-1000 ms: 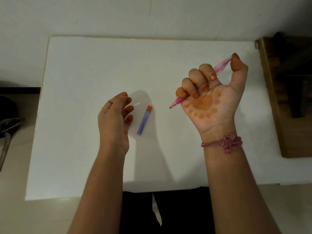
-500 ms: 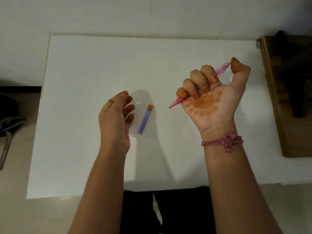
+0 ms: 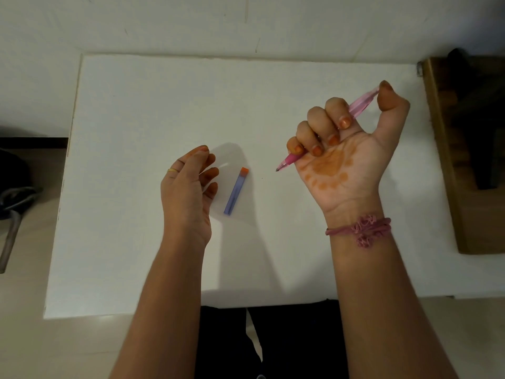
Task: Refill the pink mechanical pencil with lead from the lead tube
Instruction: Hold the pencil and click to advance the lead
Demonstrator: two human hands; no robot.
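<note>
Now right hand (image 3: 341, 149) fingers clamped on pink pencil (image 3: 360, 103), left hand (image 3: 188, 187) fingers apart, capped lead tube (image 3: 235, 191) on table (image 3: 136, 105).

A white rectangular table (image 3: 142, 110) fills most of the view, its far edge set against a white wall (image 3: 191, 23). A brown wooden unit (image 3: 448, 192) stands just beside the table's right edge. Pale floor (image 3: 24, 310) shows past the left and near edges. A dark metal object (image 3: 11, 214) sits at left.
</note>
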